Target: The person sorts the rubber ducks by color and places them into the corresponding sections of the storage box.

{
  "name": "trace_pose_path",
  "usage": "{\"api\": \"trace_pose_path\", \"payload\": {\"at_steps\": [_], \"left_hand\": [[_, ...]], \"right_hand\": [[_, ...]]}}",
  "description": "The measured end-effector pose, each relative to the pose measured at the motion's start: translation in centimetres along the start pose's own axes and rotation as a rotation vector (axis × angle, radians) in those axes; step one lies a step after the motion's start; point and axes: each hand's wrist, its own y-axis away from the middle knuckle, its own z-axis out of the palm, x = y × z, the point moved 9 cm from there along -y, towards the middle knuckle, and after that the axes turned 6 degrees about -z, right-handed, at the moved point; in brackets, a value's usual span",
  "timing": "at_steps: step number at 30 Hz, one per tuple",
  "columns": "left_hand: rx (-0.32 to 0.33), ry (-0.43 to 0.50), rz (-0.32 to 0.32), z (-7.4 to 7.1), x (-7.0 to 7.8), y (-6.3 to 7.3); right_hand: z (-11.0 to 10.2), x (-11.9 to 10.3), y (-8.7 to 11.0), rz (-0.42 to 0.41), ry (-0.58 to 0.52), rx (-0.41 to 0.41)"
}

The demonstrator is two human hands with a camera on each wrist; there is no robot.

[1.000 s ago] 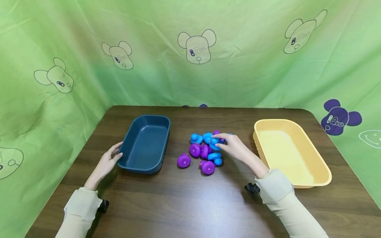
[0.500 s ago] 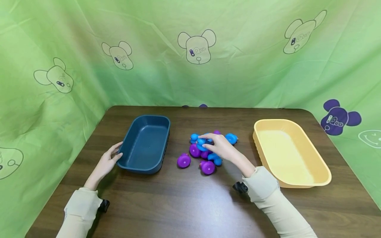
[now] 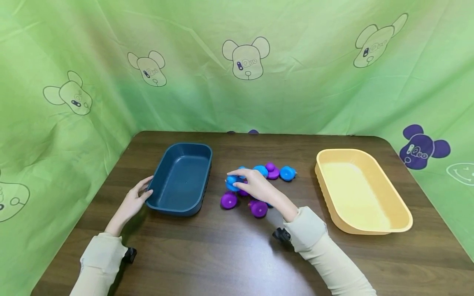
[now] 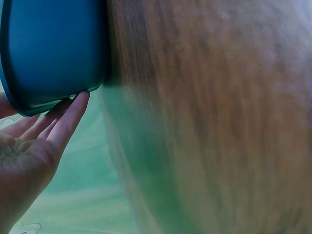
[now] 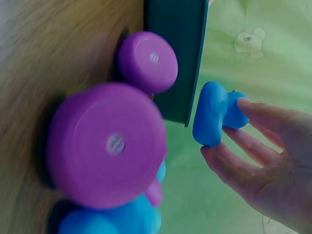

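My right hand (image 3: 256, 186) holds a blue toy duck (image 5: 209, 117) between thumb and fingertips, raised above the other toys. Below it on the table lie several purple and blue ducks, among them a purple duck (image 3: 228, 200) lying bottom up and another purple duck (image 3: 258, 209) nearer me. The hand hides part of this cluster. At the left, my left hand (image 3: 130, 206) grips the edge of a dark blue bin (image 3: 180, 183), its thumb at the rim and its fingers (image 4: 70, 122) along the outer wall. No toys show inside that bin.
A pale yellow bin (image 3: 355, 193) stands at the right of the brown wooden table (image 3: 207, 255). A blue duck (image 3: 287, 173) and a purple duck (image 3: 273, 171) lie at the cluster's far right. Green printed cloth (image 3: 185, 94) hangs behind the table.
My right hand has lifted the blue duck from the cluster and carried it left toward the dark blue bin, uncovering ducks at the right. My left hand has stayed at the bin.
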Motion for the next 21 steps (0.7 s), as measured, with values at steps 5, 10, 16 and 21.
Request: {"api": "trace_pose_path", "payload": {"at_steps": [5,10,16,21], "left_hand": [[0.0,0.004,0.005,0.0,0.0,0.0],[0.001,0.0,0.003,0.0,0.0,0.0],[0.005,-0.012,0.005,-0.1,-0.1,0.0],[0.005,-0.015,0.009,-0.1,-0.1,0.0]], "right_hand": [[0.9,-1.0,-0.9,-0.016,-0.018,-0.005],[1.8,-1.9,-1.7,-0.025,-0.058,-0.026],[2.5,-2.9,-2.4,-0.009,-0.103,-0.039],[3.1,-3.5,-2.9,-0.012,-0.112,-0.041]]}}
